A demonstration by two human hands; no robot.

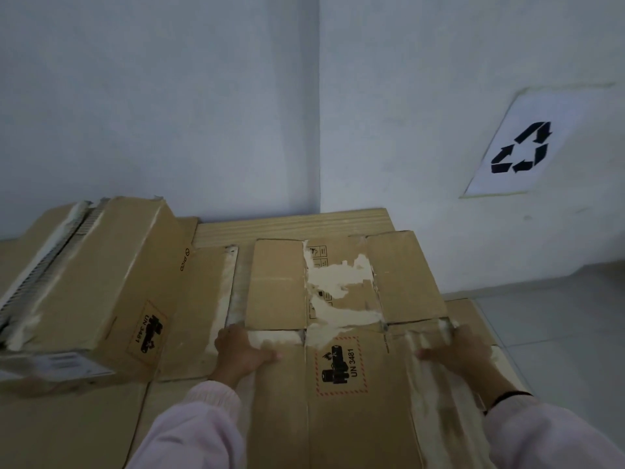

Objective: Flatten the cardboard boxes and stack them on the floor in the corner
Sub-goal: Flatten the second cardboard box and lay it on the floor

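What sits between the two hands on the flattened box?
Head view: the UN 3481 label on the flattened box, torn tape residue just above it, between left hand and right hand.

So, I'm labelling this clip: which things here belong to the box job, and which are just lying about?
Job: flat box, left hand, right hand, unflattened box, cardboard pile.
Lying about: recycling sign, floor tiles.

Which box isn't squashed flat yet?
The box on the left: it stands tall with sides, while the middle box held by the left hand and right hand lies flat.
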